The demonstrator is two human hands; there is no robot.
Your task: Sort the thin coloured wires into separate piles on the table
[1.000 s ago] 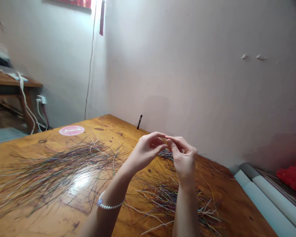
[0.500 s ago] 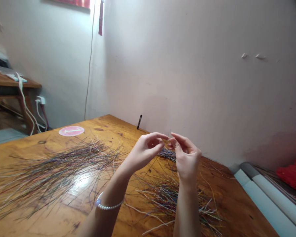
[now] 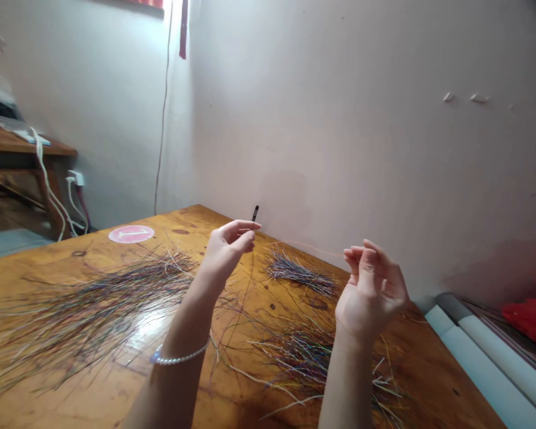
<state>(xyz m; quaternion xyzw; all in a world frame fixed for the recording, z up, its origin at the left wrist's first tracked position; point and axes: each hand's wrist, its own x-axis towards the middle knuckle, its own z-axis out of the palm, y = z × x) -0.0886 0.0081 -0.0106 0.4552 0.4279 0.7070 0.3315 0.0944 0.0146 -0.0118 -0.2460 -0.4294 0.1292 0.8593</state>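
One orange wire (image 3: 315,246) pinched by the right hand (image 3: 373,292) and one dark strand (image 3: 250,275) hanging from the left hand's (image 3: 223,250) pinch are best held lightly, clear of the wire bundle (image 3: 301,274).

The person's left arm (image 3: 178,351) is slanting up from the bottom left of centre, its left hand (image 3: 226,247) bending rightward, index finger extending above the thumb. At lower right, the right arm (image 3: 346,381) is standing nearly upright, the right hand (image 3: 373,289) pinching thumb against fingers.
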